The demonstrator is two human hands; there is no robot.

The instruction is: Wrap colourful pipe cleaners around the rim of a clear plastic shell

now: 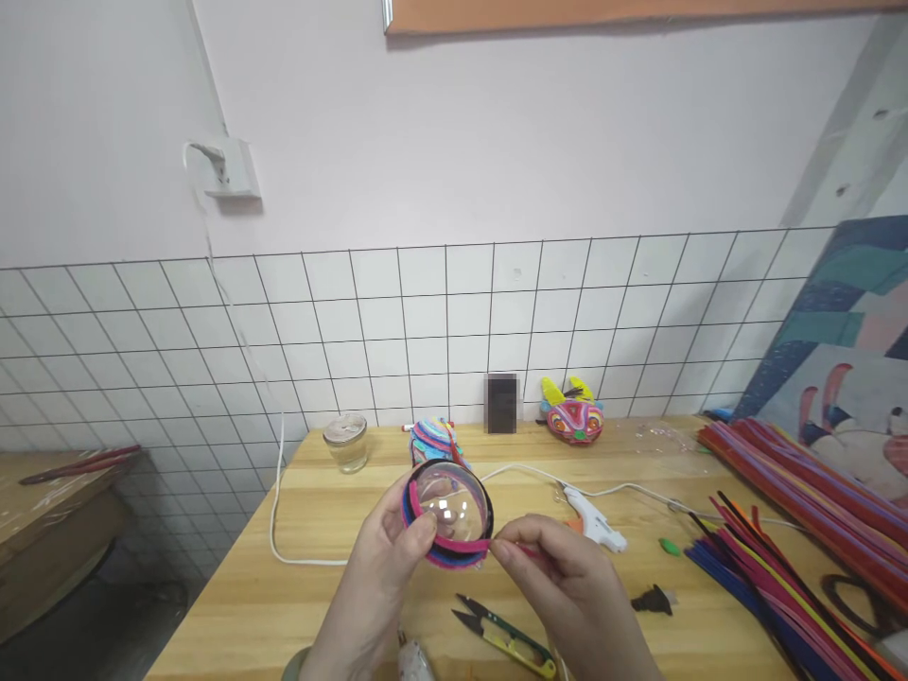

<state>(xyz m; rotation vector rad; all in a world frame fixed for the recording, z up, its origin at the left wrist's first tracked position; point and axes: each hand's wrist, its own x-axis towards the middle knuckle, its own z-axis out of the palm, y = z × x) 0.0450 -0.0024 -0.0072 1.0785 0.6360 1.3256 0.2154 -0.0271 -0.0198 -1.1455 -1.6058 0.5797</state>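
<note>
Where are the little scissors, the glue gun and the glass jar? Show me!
scissors (505, 638), head view, on the yellow-green handles, where the blades meet them.
glue gun (594, 521), head view, on the middle of its white body.
glass jar (346, 445), head view, on its clear side wall.

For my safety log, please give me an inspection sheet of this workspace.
Surface: light wooden table, mostly bare at the left.
Job's things: clear plastic dome ringed with pink, blue and black pipe cleaners.
Clutter: green-handled thread snips, white glue gun, glass jar, colourful mask, heap of pipe cleaners.
Grippers: left hand holds the dome; right hand pinches a pink pipe cleaner end.
Cables: white cord and black plug.
Surroundings: white tiled wall, wall socket.
</note>
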